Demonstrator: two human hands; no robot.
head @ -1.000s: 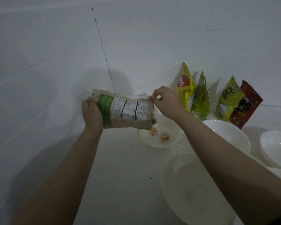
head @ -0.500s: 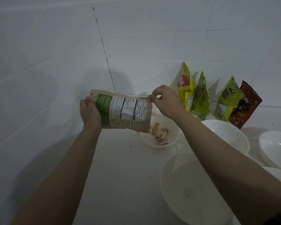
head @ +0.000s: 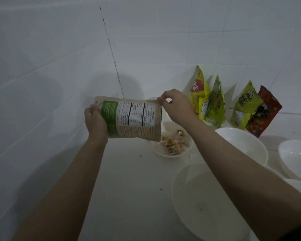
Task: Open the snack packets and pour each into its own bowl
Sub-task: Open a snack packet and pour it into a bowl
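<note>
A brown and green jackfruit chips packet [head: 130,117] lies on its side in the air, its open mouth pointing right over a small white bowl [head: 156,151]. My left hand [head: 96,121] grips the packet's bottom end. My right hand [head: 176,106] pinches the top corner of its mouth. Pale yellow chips [head: 174,141] are piled in the small bowl under the mouth.
Several unopened packets lean on the tiled back wall: a yellow one [head: 199,94], a green one [head: 215,105], a yellow-green one [head: 245,106] and a red one [head: 266,112]. Empty white bowls stand at the right [head: 241,143], far right [head: 297,157] and front [head: 203,202].
More chips have dropped from the packet, so the small bowl holds a bigger pile than a second ago. Both hands stay about where they were.
</note>
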